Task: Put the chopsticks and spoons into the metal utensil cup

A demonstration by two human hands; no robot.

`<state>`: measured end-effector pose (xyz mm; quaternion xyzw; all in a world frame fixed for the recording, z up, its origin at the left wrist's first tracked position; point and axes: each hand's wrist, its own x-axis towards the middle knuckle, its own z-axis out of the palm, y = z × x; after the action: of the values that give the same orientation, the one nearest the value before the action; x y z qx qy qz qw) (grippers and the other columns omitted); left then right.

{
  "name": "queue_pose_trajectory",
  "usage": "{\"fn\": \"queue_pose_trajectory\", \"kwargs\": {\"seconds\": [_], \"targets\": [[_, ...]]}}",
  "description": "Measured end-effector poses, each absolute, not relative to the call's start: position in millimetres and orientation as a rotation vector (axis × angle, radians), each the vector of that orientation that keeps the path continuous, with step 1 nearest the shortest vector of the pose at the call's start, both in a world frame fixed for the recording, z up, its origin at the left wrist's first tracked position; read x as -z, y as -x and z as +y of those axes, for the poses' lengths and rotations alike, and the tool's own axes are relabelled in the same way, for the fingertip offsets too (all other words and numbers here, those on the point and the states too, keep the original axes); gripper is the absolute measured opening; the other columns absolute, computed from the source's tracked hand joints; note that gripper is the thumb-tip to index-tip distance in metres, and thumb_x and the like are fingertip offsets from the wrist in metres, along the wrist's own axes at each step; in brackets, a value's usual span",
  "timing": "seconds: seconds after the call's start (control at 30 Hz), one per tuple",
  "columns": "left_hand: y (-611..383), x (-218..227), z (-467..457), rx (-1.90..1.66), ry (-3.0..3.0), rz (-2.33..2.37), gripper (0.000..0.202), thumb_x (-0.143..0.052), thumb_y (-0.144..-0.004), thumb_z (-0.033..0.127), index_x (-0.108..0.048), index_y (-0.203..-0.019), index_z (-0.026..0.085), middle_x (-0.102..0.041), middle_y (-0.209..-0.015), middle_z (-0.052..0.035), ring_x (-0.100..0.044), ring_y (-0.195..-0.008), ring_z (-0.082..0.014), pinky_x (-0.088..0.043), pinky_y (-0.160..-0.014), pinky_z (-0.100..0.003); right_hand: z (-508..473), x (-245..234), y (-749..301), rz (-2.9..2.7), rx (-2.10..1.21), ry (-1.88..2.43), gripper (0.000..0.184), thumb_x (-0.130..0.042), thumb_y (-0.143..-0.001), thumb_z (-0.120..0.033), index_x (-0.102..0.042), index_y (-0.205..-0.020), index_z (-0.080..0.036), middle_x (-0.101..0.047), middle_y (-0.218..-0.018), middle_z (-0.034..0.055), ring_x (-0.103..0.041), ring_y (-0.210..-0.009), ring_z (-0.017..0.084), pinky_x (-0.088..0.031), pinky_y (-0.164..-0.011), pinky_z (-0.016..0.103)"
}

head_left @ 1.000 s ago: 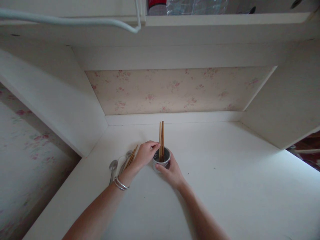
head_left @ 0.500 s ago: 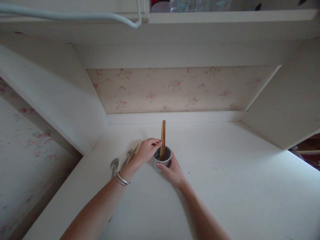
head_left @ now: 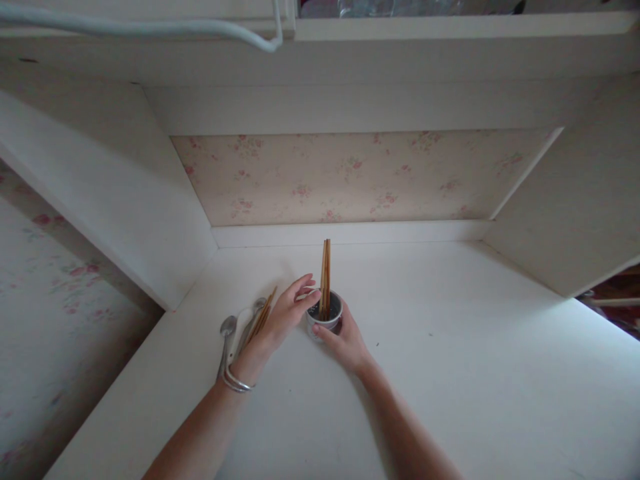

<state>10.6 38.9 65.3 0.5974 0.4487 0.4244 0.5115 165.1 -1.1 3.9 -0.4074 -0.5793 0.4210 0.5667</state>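
A small round cup (head_left: 324, 321) stands on the white desk (head_left: 450, 373), with wooden chopsticks (head_left: 325, 277) upright inside it. My right hand (head_left: 345, 341) wraps around the cup's near side and holds it. Just left of the cup, my left hand (head_left: 285, 317) hovers with its fingers spread and nothing in them; two silver bangles circle its wrist. More chopsticks (head_left: 261, 317) and metal spoons (head_left: 227, 331) lie on the desk behind my left hand.
A white side panel (head_left: 125, 200) closes the alcove on the left and another on the right. Floral wallpaper (head_left: 350, 177) backs it. A white shelf (head_left: 400, 40) runs overhead, with a pale cable (head_left: 150, 27) across it.
My left hand let go of the chopsticks in the cup, opened its fingers and drew back a little to the left. My right hand stayed on the cup.
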Motion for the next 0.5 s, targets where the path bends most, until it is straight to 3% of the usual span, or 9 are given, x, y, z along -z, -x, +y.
{"fn": "queue_pose_trajectory", "kwargs": {"seconds": [0.1,0.23,0.3,0.4,0.5], "targets": [[-13.2,-54.3,16.6,-1.084,-1.364,0.934,0.085,-0.073,-0.076,0.046,-0.034,-0.147,0.022,-0.041,-0.15,-0.0134,-0.044,-0.135,-0.026,-0.038,-0.111,-0.037,-2.4,-5.0,-166.0,-1.385,-0.975,0.997,0.067,-0.076,-0.077,-0.036,-0.047,-0.136,-0.029,-0.058,-0.136,0.0068,-0.053,-0.126,0.029,-0.038,-0.109,0.051],[-25.8,-38.1,3.8,-1.167,-1.337,0.91,0.112,-0.086,-0.061,0.038,-0.021,-0.151,0.024,-0.026,-0.157,-0.0135,-0.032,-0.142,-0.0282,-0.027,-0.119,-0.039,-4.8,-7.4,-166.6,-1.401,-0.999,0.979,0.063,-0.074,-0.079,-0.035,-0.047,-0.135,-0.027,-0.06,-0.132,0.008,-0.058,-0.119,0.029,-0.045,-0.104,0.048],[-31.1,-32.4,5.0,-1.187,-1.311,0.915,0.115,-0.087,-0.059,0.035,-0.019,-0.151,0.024,-0.028,-0.156,-0.014,-0.035,-0.141,-0.0284,-0.029,-0.118,-0.04,-5.8,-8.3,-166.5,-1.41,-0.982,0.98,0.062,-0.073,-0.079,-0.034,-0.047,-0.135,-0.026,-0.061,-0.131,0.0084,-0.059,-0.118,0.029,-0.046,-0.102,0.047],[-33.6,-26.7,9.0,-1.149,-1.272,0.887,0.114,-0.086,-0.062,0.03,-0.016,-0.151,0.02,-0.044,-0.145,-0.0156,-0.047,-0.132,-0.0276,-0.033,-0.115,-0.043,-6.6,-8.4,-165.7,-1.426,-0.95,0.994,0.063,-0.072,-0.079,-0.032,-0.046,-0.135,-0.025,-0.06,-0.132,0.0085,-0.057,-0.12,0.029,-0.046,-0.103,0.046],[-31.8,-23.7,10.3,-1.147,-1.272,0.889,0.107,-0.085,-0.063,0.027,-0.022,-0.148,0.018,-0.052,-0.138,-0.0153,-0.051,-0.128,-0.0271,-0.035,-0.114,-0.044,-7.0,-6.3,-164.6,-1.426,-0.993,0.988,0.066,-0.073,-0.078,-0.032,-0.044,-0.137,-0.026,-0.06,-0.132,0.009,-0.058,-0.12,0.029,-0.046,-0.104,0.047]]}}
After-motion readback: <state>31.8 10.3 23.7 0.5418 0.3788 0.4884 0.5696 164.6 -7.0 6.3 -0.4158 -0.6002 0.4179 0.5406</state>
